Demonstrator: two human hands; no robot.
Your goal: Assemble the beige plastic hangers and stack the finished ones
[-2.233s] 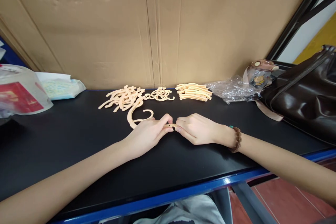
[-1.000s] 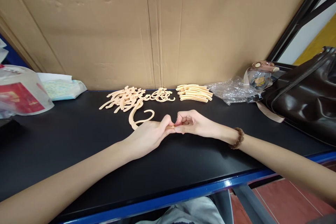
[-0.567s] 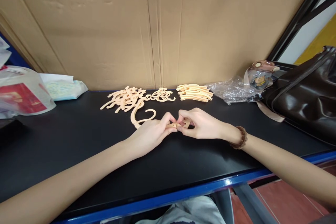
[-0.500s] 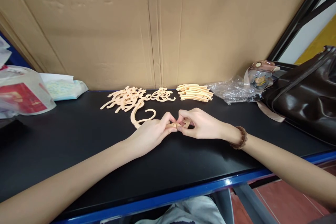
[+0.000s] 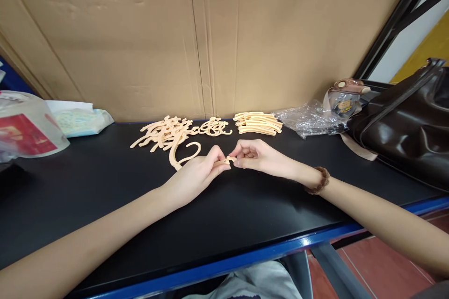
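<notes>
My left hand [image 5: 196,175] and my right hand [image 5: 254,156] meet fingertip to fingertip over the black table [image 5: 105,205]. Both are closed in a pinch on a small beige hanger piece [image 5: 228,160] between them. A beige curved hook [image 5: 182,152] sticks out behind my left hand, and it looks joined to what that hand grips. My right wrist wears a brown bead bracelet [image 5: 317,181].
A pile of beige hook parts [image 5: 171,131] and a stack of curved beige bars [image 5: 257,123] lie at the back against a cardboard wall [image 5: 196,32]. Crumpled clear plastic [image 5: 308,119] and a dark brown bag [image 5: 407,126] sit right. Plastic packets [image 5: 28,124] sit left.
My right hand has turned and lifted slightly while my fingers reworked the small piece. Both hands have shifted a little farther from me. The hook stays behind my left hand.
</notes>
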